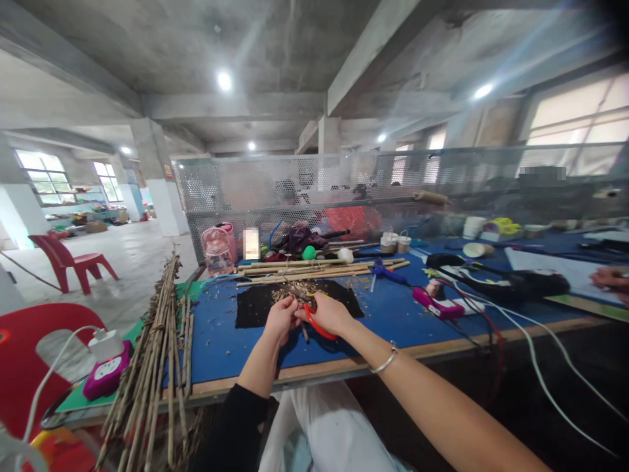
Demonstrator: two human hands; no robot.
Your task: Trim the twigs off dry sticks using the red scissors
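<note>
My right hand (330,314) is closed round red-handled scissors (314,322), whose blades point toward my left hand. My left hand (281,319) is closed on a thin twig (297,296) that sticks up out of the fist over a black cloth (255,305). A pile of wood shavings (299,288) lies on the cloth just beyond both hands. A silver bangle sits on my right wrist.
A bundle of long sticks (156,354) lies along the blue table's (393,314) left edge. Bamboo poles (314,269), a pink bottle (217,250), a glue gun (435,303), cables and a pink power strip (105,375) lie around. Another person's hand (609,278) shows at right. Red chairs (73,262) stand at left.
</note>
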